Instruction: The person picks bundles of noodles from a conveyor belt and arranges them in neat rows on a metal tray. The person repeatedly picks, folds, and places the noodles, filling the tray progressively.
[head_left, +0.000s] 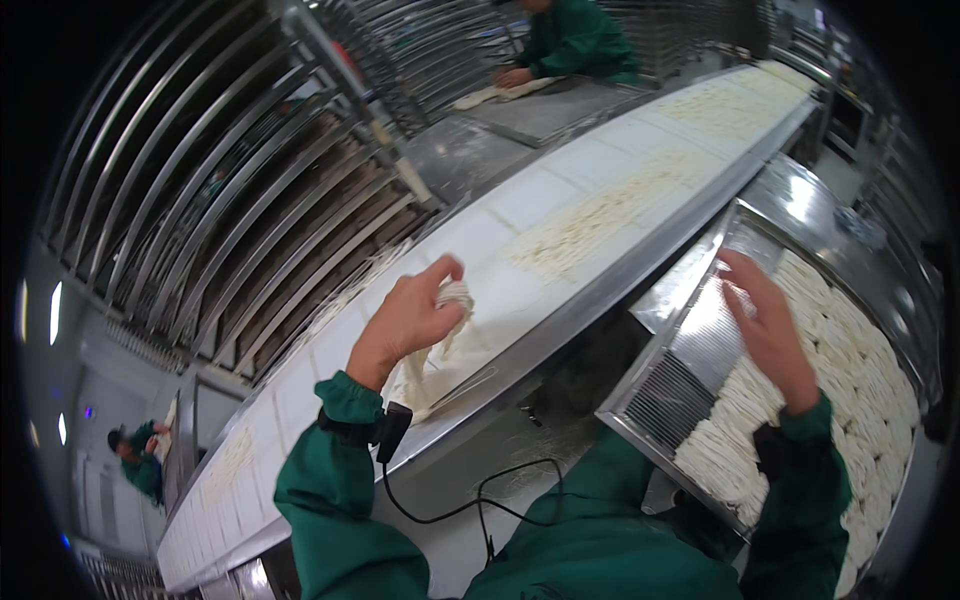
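Note:
My left hand (409, 315) is over the white conveyor belt (480, 225), closed around a bundle of pale noodles (454, 300); strands hang from it down to the belt. My right hand (765, 326) is raised above a metal tray (667, 390) on the right, fingers apart, with nothing seen in it. Rows of bundled noodles (855, 375) lie in the tray, and part of its ribbed bottom shows at the left side. Loose noodles (592, 217) are spread in a band along the belt, beyond my left hand.
Tall metal racks (225, 172) stand beyond the belt. A co-worker (577, 45) handles dough on a metal table (480, 150) across the belt. Another co-worker (142, 457) is at the far left. The belt's metal edge (570, 307) runs between my hands. A black cable (442, 517) hangs from my left wrist.

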